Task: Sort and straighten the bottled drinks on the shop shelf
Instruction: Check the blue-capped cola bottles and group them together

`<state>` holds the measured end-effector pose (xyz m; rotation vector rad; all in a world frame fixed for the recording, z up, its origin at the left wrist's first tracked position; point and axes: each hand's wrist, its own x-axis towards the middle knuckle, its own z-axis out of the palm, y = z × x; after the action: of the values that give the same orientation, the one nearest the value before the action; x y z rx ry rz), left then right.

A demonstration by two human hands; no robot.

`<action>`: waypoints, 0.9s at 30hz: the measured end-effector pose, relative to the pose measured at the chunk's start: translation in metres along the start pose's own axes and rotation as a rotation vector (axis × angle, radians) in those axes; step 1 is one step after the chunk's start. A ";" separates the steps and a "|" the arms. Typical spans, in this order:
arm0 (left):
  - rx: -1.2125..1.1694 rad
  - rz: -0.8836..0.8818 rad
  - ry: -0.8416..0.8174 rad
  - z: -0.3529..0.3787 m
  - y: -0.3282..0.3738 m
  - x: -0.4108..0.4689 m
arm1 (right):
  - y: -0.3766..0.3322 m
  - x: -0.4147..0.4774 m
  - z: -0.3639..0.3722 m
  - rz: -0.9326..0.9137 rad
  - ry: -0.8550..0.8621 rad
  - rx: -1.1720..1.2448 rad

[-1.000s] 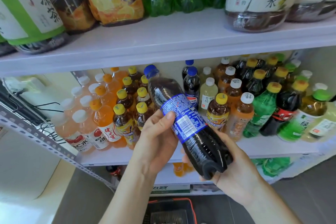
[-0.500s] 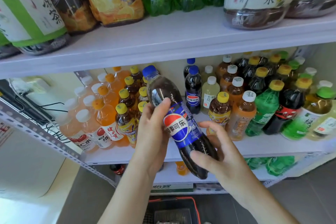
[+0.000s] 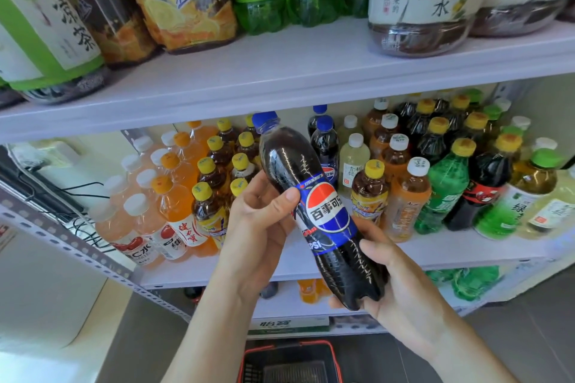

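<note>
Both hands on the cola bottle [image 3: 323,214], held off the middle shelf [image 3: 451,253], cap tilted far-left. Left hand [image 3: 258,236] grips the label band and right hand [image 3: 395,283] cups the base. Label faces out, probably for slotting beside the matching cola row [image 3: 325,146] just behind.

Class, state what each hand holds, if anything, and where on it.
Both hold one cola bottle: left hand at the label, right hand round the base.

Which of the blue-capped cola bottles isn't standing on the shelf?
The tilted cola bottle gripped by the left hand and right hand; the other two colas stand upright on the shelf behind it.
</note>
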<state>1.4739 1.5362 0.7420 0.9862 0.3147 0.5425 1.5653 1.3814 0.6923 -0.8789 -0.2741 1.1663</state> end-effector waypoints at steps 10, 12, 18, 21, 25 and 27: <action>0.096 -0.014 0.013 0.004 0.012 0.003 | 0.006 -0.015 0.002 -0.236 -0.018 -0.347; 0.087 0.011 0.162 0.010 0.011 0.006 | 0.008 -0.015 0.006 -0.365 0.083 -0.569; 0.077 0.069 0.302 0.007 0.008 0.011 | 0.025 -0.015 0.008 -0.721 0.310 -1.148; 0.085 0.057 0.209 0.006 0.009 0.012 | 0.021 -0.013 -0.001 -0.470 0.215 -1.017; 0.061 0.095 -0.052 0.007 0.009 0.013 | 0.010 -0.006 -0.016 0.043 -0.177 -0.365; 0.019 0.108 -0.196 0.007 0.009 0.016 | 0.008 -0.003 -0.019 0.125 -0.286 -0.208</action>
<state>1.4877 1.5441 0.7532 1.0701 0.0926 0.5365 1.5702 1.3707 0.6748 -0.9194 -0.5887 1.3996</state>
